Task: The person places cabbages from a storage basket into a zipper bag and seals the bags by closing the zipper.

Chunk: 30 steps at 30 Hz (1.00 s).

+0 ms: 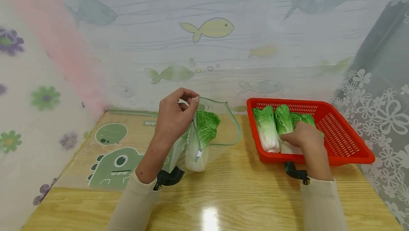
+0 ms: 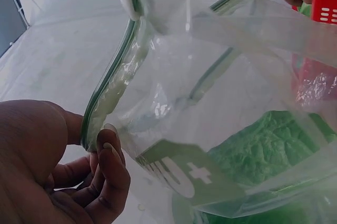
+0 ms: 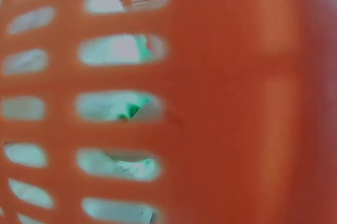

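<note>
My left hand pinches the green-edged rim of a clear zip bag between thumb and fingers. The bag's mouth gapes, and a white slider hangs on its rim. Inside stands a napa cabbage, leafy end up; its green leaves show through the plastic in the left wrist view. My right hand reaches into a red basket, over napa cabbages, its thumb beside a white stalk. Its other fingers are mostly hidden. Only the basket's slotted wall fills the right wrist view.
A clear sheet or bag with a green monster print lies flat at the left of the wooden table. Behind the table hangs a fish-patterned curtain. Lacy grey fabric borders the right side.
</note>
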Available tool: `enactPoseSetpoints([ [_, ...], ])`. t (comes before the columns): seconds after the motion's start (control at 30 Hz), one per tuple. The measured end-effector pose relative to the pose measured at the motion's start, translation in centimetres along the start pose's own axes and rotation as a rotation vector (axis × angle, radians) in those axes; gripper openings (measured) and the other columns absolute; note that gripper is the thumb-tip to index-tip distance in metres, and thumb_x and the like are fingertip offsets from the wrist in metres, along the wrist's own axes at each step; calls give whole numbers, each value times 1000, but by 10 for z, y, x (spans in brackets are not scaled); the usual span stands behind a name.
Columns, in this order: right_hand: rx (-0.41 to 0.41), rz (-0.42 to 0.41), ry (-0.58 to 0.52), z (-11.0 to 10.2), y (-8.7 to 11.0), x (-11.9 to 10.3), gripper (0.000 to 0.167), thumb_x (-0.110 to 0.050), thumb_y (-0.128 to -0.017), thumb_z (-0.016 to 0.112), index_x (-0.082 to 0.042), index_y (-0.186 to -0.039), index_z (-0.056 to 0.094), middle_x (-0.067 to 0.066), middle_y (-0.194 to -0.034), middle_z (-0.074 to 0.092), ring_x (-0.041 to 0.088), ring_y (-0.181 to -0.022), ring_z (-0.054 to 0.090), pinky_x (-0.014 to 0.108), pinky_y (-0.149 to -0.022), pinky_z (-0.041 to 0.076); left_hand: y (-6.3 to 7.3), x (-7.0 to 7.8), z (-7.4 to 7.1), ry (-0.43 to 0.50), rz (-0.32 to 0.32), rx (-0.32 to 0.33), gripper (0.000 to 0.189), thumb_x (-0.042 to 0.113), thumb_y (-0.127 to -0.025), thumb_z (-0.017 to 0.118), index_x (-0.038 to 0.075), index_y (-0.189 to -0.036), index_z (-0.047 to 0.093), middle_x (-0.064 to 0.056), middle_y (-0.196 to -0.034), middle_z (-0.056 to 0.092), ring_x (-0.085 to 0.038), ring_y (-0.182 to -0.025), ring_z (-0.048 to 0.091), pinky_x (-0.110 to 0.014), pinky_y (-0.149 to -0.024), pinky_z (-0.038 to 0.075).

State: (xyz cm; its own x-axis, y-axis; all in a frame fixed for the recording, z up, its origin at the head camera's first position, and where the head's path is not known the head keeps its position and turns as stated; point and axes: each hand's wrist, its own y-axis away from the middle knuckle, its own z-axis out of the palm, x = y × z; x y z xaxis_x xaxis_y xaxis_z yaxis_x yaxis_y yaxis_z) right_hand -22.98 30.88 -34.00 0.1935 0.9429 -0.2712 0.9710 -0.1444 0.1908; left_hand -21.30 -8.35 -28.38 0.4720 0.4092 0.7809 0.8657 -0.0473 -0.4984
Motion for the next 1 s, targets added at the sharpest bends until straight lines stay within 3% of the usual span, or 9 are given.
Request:
enactPoseSetpoints([
  [0.3,86,0,-57,-15,11,8,55,-48,-92,72,5,-99,59,21,-88,63,38,-78,62,44,-60,49,-1,0,0,10,2,-9,10,17,-107,66,11,-111,73,-3,-92,62,-22,-59,54,-32,-55,43],
  [0.43,145,-28,-85,-20,15,11,65,-47,-93,71,12,-115,57,29,-101,65,43,-85,63,47,-64,51,-1,0,0,14,0,-9,10,17,-107,66,11,-111,73,-3,-92,62,-22,-58,54,-32,-54,43],
  [0.63,201,-59,-179,-21,18,10,79,-46,-97,69,16,-139,46,39,-129,58,54,-106,58,61,-82,51,-1,-2,0,29,-9,-12,10,17,-107,66,11,-112,73,-3,-93,62,-23,-56,53,-32,-51,43],
  [0.87,252,-82,-269,-22,21,4,74,-45,-98,70,14,-138,48,34,-118,63,45,-96,62,49,-71,55,0,-3,1,31,-2,-20,11,16,-106,66,10,-113,73,-4,-93,62,-24,-55,53,-32,-51,44],
  [1.0,240,-117,-346,-25,24,0,76,-49,-100,69,11,-141,47,33,-123,61,44,-100,61,45,-71,55,-1,-4,1,32,6,-20,10,16,-107,66,10,-112,72,-4,-93,62,-24,-54,52,-33,-50,43],
])
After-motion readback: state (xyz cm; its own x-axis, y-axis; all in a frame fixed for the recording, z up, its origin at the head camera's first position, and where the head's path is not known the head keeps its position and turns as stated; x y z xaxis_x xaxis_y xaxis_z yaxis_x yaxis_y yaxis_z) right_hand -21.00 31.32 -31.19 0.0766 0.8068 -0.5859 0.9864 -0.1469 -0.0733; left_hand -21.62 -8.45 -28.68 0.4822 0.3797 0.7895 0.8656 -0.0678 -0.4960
